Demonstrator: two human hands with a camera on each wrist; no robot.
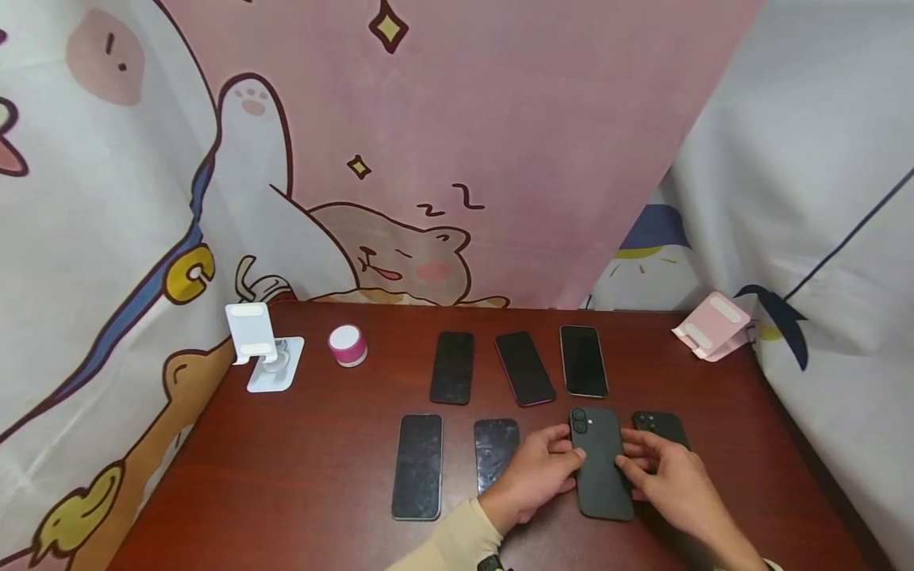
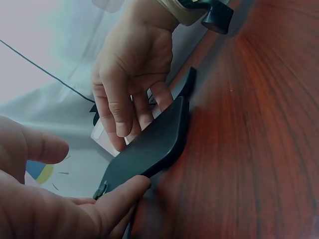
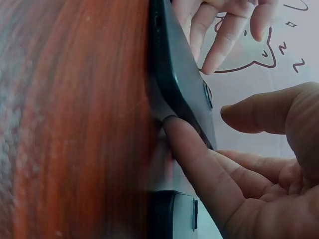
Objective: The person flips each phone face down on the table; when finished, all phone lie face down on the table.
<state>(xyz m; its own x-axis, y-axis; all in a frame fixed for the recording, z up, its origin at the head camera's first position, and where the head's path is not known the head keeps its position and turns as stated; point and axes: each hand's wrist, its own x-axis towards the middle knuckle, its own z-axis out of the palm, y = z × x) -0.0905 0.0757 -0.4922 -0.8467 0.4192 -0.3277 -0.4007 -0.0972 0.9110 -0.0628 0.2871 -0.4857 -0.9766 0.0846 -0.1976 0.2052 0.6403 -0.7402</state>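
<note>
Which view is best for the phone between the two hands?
Head: the phone shows its back nearly whole, lenses included. Left wrist: only a steeply slanted back, partly behind the left hand. Right wrist: an end edge and a slanted back, cut off by the picture's top.

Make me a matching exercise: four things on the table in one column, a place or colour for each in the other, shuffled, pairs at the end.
1. White stand
2. Two-lens phone
3. Pink stand
4. Cylinder

A. Between left hand and right hand
B. White top, pink side
C. Table, far left
D. Table, far right

Pairs: 1-C, 2-A, 3-D, 4-B
</note>
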